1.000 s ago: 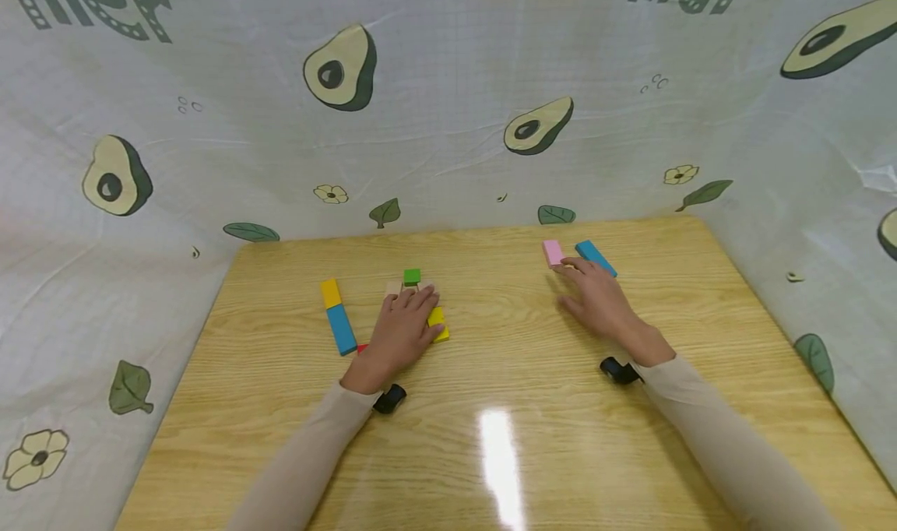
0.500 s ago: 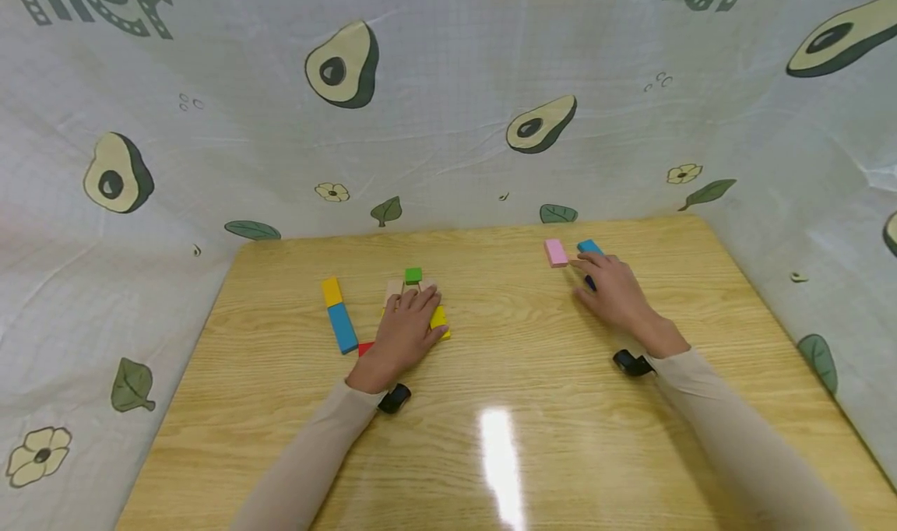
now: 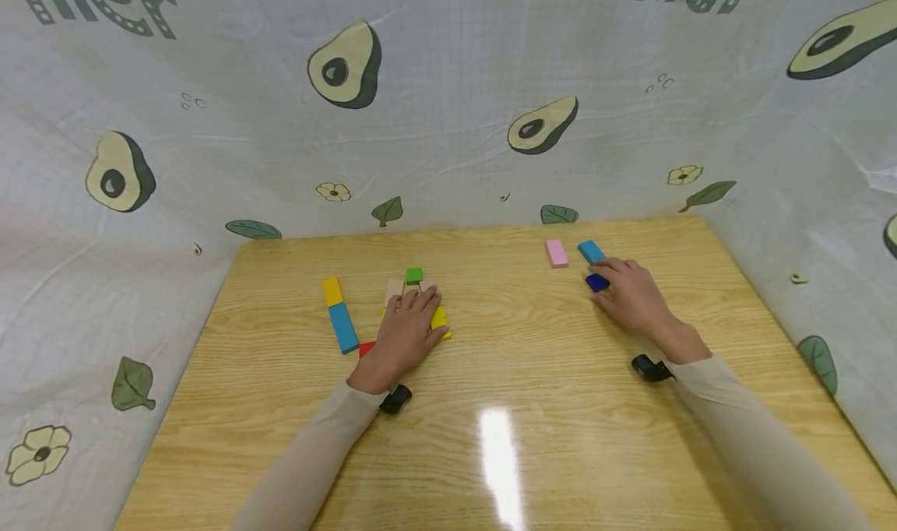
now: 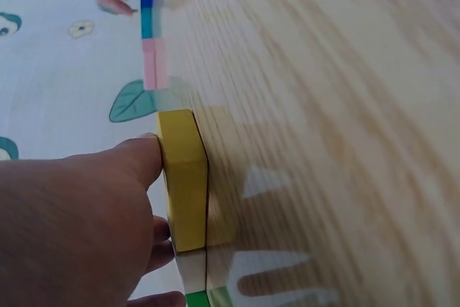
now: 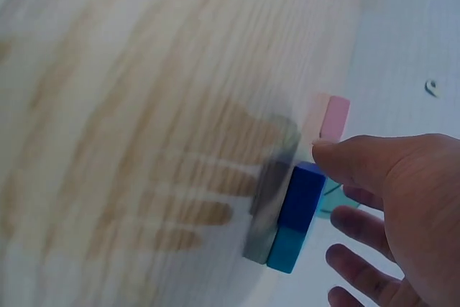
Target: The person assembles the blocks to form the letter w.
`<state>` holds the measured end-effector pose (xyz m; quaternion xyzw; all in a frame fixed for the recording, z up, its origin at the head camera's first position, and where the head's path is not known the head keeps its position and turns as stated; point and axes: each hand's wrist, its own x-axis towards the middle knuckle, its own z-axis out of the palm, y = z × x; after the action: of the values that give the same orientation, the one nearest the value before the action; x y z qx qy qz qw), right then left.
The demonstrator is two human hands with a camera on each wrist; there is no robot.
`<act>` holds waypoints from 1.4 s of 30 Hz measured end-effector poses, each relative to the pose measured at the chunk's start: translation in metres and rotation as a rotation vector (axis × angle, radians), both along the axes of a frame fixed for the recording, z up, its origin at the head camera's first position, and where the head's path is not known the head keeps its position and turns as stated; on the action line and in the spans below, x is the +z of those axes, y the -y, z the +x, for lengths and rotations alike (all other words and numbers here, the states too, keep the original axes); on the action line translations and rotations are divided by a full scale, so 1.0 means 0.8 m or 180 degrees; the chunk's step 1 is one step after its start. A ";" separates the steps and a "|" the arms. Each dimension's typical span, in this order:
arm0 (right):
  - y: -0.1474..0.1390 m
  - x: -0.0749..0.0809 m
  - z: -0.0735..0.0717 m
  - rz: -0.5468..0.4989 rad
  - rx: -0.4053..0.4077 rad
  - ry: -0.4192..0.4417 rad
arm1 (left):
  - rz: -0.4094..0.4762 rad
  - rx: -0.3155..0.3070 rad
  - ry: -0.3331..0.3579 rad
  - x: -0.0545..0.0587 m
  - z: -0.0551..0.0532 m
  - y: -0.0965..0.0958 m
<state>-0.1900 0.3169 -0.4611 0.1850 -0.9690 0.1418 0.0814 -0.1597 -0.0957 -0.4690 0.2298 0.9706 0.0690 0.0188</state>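
Note:
My left hand (image 3: 406, 330) lies over a group of small blocks, its fingers extended. The thumb touches a yellow block (image 4: 185, 177) in the left wrist view. A green block (image 3: 414, 276) and pale blocks (image 3: 395, 291) show beyond the fingertips, while a red block (image 3: 367, 349) peeks out beside the wrist; the rest is hidden. Farther right, my right hand (image 3: 633, 301) hovers by a dark blue block (image 3: 596, 283). In the right wrist view its thumb is close to that block (image 5: 302, 198), fingers spread. A light blue block (image 3: 591, 251) is partly covered by this hand.
A pink block (image 3: 557, 254) lies left of the light blue one. At the left, an orange-yellow block (image 3: 332, 291) meets a blue block (image 3: 343, 328) end to end. Behind the wooden table (image 3: 518, 344) rises an avocado-print cloth (image 3: 448, 126).
My right hand has moved right, away from the pink block. The dark blue block, out of sight a second ago, now shows beside its thumb. My left hand has stayed nearly still.

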 end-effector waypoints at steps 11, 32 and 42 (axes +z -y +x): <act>-0.010 -0.008 0.001 0.0010 0.0080 0.0045 | 0.0013 0.0009 0.0009 0.001 0.002 0.001; 0.019 -0.004 0.005 0.0040 0.0289 0.0018 | -0.0085 0.0058 -0.0099 0.002 0.002 0.007; 0.089 0.003 0.026 0.0009 0.0613 -0.0051 | -0.0059 0.0027 -0.0174 -0.001 0.002 0.008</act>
<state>-0.1692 0.2455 -0.4588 0.2786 -0.9463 0.1461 0.0750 -0.1582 -0.1023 -0.4699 0.2273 0.9723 0.0537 -0.0059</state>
